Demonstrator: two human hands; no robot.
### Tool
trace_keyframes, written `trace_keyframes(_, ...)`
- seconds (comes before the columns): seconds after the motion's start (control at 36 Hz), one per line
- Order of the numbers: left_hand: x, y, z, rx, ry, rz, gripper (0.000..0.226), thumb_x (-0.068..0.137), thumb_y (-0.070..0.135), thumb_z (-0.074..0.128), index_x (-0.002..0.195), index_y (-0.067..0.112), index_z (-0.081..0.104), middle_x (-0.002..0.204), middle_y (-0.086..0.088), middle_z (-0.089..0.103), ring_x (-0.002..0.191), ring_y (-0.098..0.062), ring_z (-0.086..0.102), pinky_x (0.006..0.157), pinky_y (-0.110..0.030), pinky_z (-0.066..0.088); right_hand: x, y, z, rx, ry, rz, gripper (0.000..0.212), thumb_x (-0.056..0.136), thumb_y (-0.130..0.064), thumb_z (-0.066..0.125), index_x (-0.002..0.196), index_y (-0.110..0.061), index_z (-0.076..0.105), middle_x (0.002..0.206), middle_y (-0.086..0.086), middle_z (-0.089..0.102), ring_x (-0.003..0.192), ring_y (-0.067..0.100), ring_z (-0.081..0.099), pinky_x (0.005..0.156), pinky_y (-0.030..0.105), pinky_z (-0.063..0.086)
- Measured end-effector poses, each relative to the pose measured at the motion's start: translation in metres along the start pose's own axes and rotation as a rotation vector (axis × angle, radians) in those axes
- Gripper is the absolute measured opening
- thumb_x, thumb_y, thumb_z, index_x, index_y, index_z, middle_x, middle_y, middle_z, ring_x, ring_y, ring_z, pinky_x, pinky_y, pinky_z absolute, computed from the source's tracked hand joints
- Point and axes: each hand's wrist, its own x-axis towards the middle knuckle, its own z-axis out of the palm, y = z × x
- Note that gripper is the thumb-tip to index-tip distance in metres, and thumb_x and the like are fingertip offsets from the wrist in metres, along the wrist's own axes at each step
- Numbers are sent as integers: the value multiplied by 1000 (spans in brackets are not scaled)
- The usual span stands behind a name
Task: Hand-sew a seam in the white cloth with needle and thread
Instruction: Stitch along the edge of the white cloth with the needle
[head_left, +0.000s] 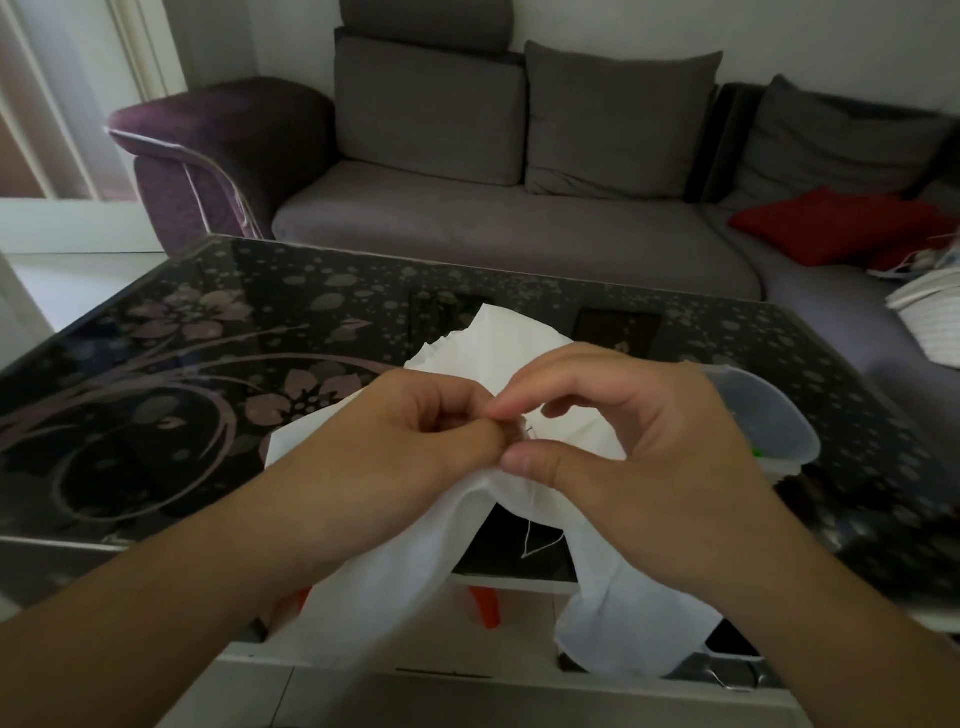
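Note:
The white cloth (498, 353) is bunched above the near edge of the black glass table (156, 364), and two flaps of it hang down toward me. My left hand (410, 441) grips a fold of the cloth with curled fingers. My right hand (639, 441) meets it fingertip to fingertip, thumb and forefinger pinching at the fold where a short bit of the needle (529, 429) shows. A loop of white thread (535, 543) dangles below the hands between the two flaps.
A clear plastic container (769, 415) stands on the table just right of my right hand. A grey sofa (467, 223) with a red cushion (841, 223) runs behind the table. Something orange (485, 605) shows below the table edge.

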Motion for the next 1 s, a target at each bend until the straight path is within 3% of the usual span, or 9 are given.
trace_keyframes(0.08, 0, -1, -1, 1, 13, -19, 21, 99, 36, 65, 97, 22, 81, 100, -23, 72, 101, -48, 65, 96, -66, 52, 0, 3, 5, -2, 74, -25, 23, 79, -8, 86, 92, -26, 80, 93, -13, 75, 102, 19, 69, 88, 33, 54)
trace_keyframes(0.25, 1, -4, -1, -42, 2, -30, 19, 99, 26, 65, 90, 19, 80, 92, -16, 74, 95, -41, 68, 82, -40, 54, -2, 5, 7, 16, 115, -9, 22, 83, 0, 78, 80, -22, 77, 89, -13, 76, 99, 18, 71, 87, 36, 56)
trace_keyframes(0.33, 2, -2, 1, -20, -11, -28, 20, 98, 32, 64, 91, 24, 81, 90, -1, 77, 90, -24, 72, 84, -34, 56, -2, 6, 8, 113, 160, 1, 24, 83, 4, 75, 79, -19, 76, 89, -10, 76, 99, 20, 71, 88, 37, 57)
trace_keyframes(0.39, 1, -1, 2, 10, 7, -29, 21, 98, 35, 63, 88, 30, 80, 89, 9, 77, 88, -9, 72, 82, -30, 52, -2, 6, 8, 235, 202, 36, 22, 84, 8, 73, 81, -14, 75, 89, -5, 77, 97, 18, 72, 87, 30, 58)
trace_keyframes(0.47, 2, 2, 3, 23, 36, -46, 21, 97, 36, 62, 87, 32, 80, 91, 15, 76, 89, -3, 71, 82, -25, 50, -3, 8, 8, 406, 251, 115, 18, 87, 10, 68, 87, -7, 74, 92, 0, 77, 95, 16, 73, 86, 25, 57)
trace_keyframes(0.61, 3, 1, 3, 46, 66, -73, 21, 98, 32, 63, 87, 32, 81, 93, 19, 77, 90, 2, 70, 87, -26, 50, -1, 10, 10, 643, 299, 226, 7, 90, -4, 63, 92, -7, 69, 96, 6, 75, 96, 23, 71, 95, 37, 58)
trace_keyframes(0.75, 3, 1, 1, 36, 74, -80, 22, 97, 35, 63, 82, 34, 79, 90, 15, 75, 89, -2, 70, 87, -28, 47, 5, 8, 3, 1017, 299, 357, 10, 99, -10, 53, 92, -6, 60, 88, 8, 69, 95, 25, 73, 95, 36, 59)
trace_keyframes(0.86, 4, 0, 0, 25, 93, -102, 25, 98, 35, 63, 78, 37, 78, 89, 16, 75, 93, -7, 70, 90, -33, 50, 7, 9, -5, 1069, 299, 413, 24, 105, -10, 48, 84, -11, 59, 80, 7, 62, 77, 22, 69, 84, 38, 61)
trace_keyframes(1.0, 4, -2, -1, 43, 96, -108, 22, 98, 35, 63, 82, 34, 78, 90, 16, 75, 91, -6, 70, 94, -35, 53, 8, 9, -10, 935, 302, 453, 23, 106, -9, 46, 84, -10, 54, 71, 6, 45, 57, 18, 44, 62, 35, 56)
